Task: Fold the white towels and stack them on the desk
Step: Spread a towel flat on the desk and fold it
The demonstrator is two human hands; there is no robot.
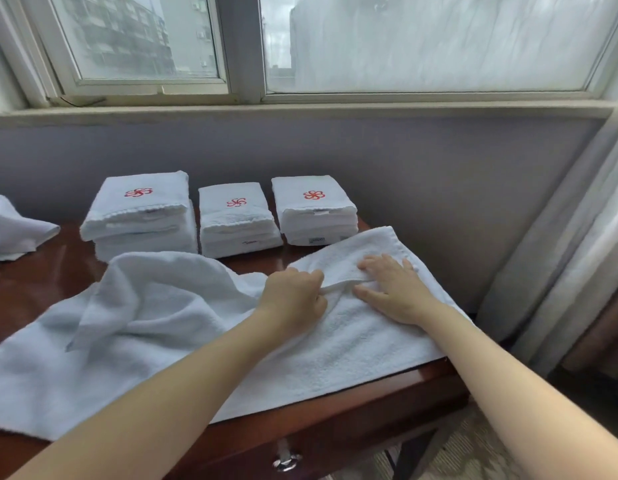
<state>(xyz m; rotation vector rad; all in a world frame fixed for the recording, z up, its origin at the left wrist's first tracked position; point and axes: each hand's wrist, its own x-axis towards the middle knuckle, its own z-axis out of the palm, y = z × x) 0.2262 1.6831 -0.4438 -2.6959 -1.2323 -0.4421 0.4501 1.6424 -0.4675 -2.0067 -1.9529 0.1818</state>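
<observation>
Here's the towel, spread across the desk, its long axis running from near left up to far right. The left hand is clenched on it, fingers curled and pinching up a ridge of cloth. Just right of that, the right hand lies flat with fingers spread, pressing the smooth end down. Left of the left hand the cloth is rumpled and bunched. Beyond the hands stand folded piles, red logos up: the left stack, middle stack and right stack, the last just beside the towel's far corner. Far left, a crumpled towel. Below the wrists, a drawer handle.
</observation>
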